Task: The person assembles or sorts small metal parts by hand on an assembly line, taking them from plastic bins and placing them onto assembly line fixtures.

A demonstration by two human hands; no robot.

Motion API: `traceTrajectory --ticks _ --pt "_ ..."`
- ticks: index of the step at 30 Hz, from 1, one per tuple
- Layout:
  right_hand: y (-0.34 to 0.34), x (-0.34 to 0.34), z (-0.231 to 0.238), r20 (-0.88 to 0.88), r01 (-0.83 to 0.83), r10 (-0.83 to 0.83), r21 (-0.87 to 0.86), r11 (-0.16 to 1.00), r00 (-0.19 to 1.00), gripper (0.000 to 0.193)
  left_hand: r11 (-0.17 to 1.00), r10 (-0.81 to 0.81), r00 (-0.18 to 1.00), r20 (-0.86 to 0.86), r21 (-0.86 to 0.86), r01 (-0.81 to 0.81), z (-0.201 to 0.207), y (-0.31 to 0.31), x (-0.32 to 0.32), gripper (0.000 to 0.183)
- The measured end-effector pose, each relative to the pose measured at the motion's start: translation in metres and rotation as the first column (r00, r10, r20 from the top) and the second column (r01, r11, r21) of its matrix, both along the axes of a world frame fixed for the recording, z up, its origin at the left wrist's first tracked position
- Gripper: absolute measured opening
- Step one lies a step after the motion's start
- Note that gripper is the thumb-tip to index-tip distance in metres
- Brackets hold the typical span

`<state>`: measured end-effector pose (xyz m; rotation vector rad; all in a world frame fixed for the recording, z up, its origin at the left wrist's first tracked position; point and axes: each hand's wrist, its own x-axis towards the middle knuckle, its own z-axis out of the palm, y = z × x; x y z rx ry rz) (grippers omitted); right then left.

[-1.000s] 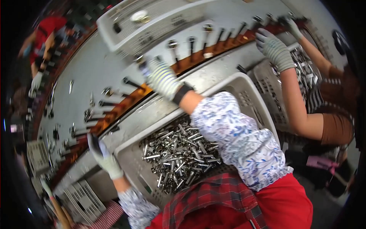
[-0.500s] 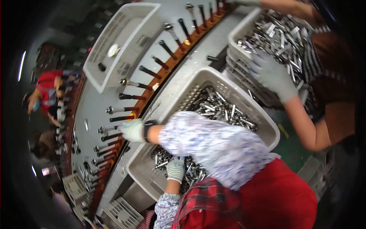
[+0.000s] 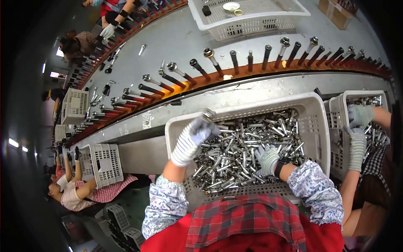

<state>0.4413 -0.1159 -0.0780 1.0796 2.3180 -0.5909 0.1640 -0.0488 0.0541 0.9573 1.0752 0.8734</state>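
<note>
My left hand (image 3: 189,142), in a striped white glove, is raised over the left end of a pale plastic basket (image 3: 176,126). Its fingers are closed around a shiny chrome metal part (image 3: 208,114), somewhat blurred. The basket holds a heap of short chrome metal parts (image 3: 235,157). On the right side of that heap rests my right hand (image 3: 267,160), gloved, with a dark band at the wrist. Its fingers are spread over the parts and its grip is open.
Behind the basket curves an orange-brown rack (image 3: 228,75) with upright black and chrome-headed tools (image 3: 210,56). A white crate (image 3: 252,21) stands on the grey table beyond. At right, a co-worker's gloved hands (image 3: 357,138) work in another basket (image 3: 346,101). Other people are at the left.
My view has turned and levelled. My right hand has come from the rack down to the heap. My left hand has risen from the heap with a chrome part.
</note>
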Motion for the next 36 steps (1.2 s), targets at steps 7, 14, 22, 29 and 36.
traceTrajectory --ticks 7,14,22,29,36 --pt "-0.007 -0.004 0.016 0.101 -0.132 0.173 -0.321 0.938 0.98 0.08 0.852 0.142 0.986 0.087 0.497 -0.167 -0.003 0.126 0.056 0.029" --pt "-0.001 -0.009 0.006 0.063 0.12 -0.103 -0.407 0.906 0.993 0.06 0.826 0.241 0.969 -0.052 0.535 -0.177 -0.07 0.2 0.042 0.019" --pt "0.013 0.011 0.019 -0.121 0.471 -0.59 -0.486 0.736 0.798 0.045 0.897 0.371 0.886 -0.278 0.355 -0.264 -0.058 0.164 -0.002 0.038" --pt "0.036 0.024 0.075 -0.122 -0.002 -0.948 -0.992 0.128 -0.295 0.019 0.868 0.066 0.941 -0.331 0.484 0.109 -0.019 0.0 0.043 0.04" --pt "0.018 0.003 0.109 -0.735 0.493 -0.677 -0.579 0.65 0.03 0.034 0.814 -0.169 0.629 -0.759 0.253 0.523 -0.018 -0.052 0.086 0.035"
